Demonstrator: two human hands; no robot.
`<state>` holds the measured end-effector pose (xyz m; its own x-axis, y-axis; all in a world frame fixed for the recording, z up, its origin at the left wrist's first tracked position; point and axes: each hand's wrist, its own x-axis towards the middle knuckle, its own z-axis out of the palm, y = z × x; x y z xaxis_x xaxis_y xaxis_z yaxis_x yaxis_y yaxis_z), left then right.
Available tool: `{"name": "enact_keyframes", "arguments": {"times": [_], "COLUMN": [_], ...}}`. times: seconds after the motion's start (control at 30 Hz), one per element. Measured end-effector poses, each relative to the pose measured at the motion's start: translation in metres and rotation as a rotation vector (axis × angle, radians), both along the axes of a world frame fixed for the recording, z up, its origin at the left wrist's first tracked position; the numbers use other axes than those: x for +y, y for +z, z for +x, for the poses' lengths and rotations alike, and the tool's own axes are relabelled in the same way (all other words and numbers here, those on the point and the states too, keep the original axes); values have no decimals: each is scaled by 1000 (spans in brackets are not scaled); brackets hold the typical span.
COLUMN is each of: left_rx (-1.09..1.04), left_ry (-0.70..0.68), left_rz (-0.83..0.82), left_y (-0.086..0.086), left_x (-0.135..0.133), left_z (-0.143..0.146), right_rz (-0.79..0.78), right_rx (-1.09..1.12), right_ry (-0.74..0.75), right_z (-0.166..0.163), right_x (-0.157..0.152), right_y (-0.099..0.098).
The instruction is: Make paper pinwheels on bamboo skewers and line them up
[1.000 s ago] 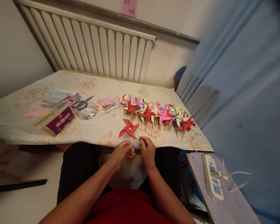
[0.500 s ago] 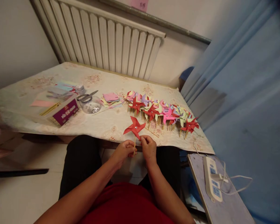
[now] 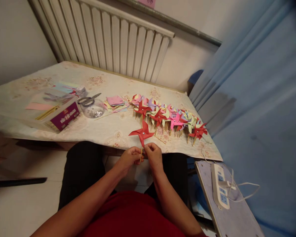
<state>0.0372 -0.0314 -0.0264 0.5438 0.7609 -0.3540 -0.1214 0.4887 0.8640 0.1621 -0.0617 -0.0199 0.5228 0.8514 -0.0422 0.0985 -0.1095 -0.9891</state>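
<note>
Okay, both hands sit in front of the near edge of the table, above the gap between the black-trousered legs (image 3: 82, 168). Patterned tablecloth (image 3: 96, 131) runs between the hands and the clear box (image 3: 45, 122) over to the left. Finished pinwheels (image 3: 176, 120) stand in a block just beyond the hands, to the right, with a loose stick (image 3: 160, 139) lying in front. Right end of the table borders the blue curtain (image 3: 256, 98); back edge runs along the radiator (image 3: 115, 39). Power strip (image 3: 220, 186) lies on a low board (image 3: 239, 214) past the right leg.

Writing: purple label (image 3: 65, 117) on the box has pale characters, too blurred to read. Pink note (image 3: 148, 2) on the wall is cut off by the frame, marks unreadable.

Red pinwheel (image 3: 143, 133) is over the near edge, face toward the camera, shiny pin at center. Blades point up, left, right and down; stick runs near upright, slightly tilted. Left hand (image 3: 131, 158) is pinched on the stick. Right hand (image 3: 154, 156) has fingers at the lower blade tip; can't tell if gripping or only touching.
</note>
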Motion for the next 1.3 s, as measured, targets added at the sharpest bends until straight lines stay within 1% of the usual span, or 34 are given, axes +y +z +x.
{"name": "enact_keyframes", "arguments": {"times": [0.27, 0.4, 0.53, 0.63, 0.9, 1.13, 1.3], "left_rx": [-20, -10, -22, -9, -29, -31, -15], "left_ry": [-8, -17, 7, 30, 100, 126, 152], "left_rz": [-5, -9, -17, -25, -55, -73, -72], "left_y": [0, -1, 0, 1, -4, -6, -4], "left_x": [0, 1, 4, 6, 13, 12, 12], "left_z": [1, 1, -1, -2, -5, -6, -6], "right_rz": [-9, 3, 1, -13, -77, -113, -101], "right_rx": [37, 69, 80, 47, 60, 60, 64], "right_ry": [29, 48, 32, 31, 126, 122, 100], "right_z": [-3, -3, 1, 6, 9, 11, 18], "right_x": [-1, -1, 0, 0, -6, -6, -8], "right_y": [4, 2, -9, -19, -31, -47, -55]}}
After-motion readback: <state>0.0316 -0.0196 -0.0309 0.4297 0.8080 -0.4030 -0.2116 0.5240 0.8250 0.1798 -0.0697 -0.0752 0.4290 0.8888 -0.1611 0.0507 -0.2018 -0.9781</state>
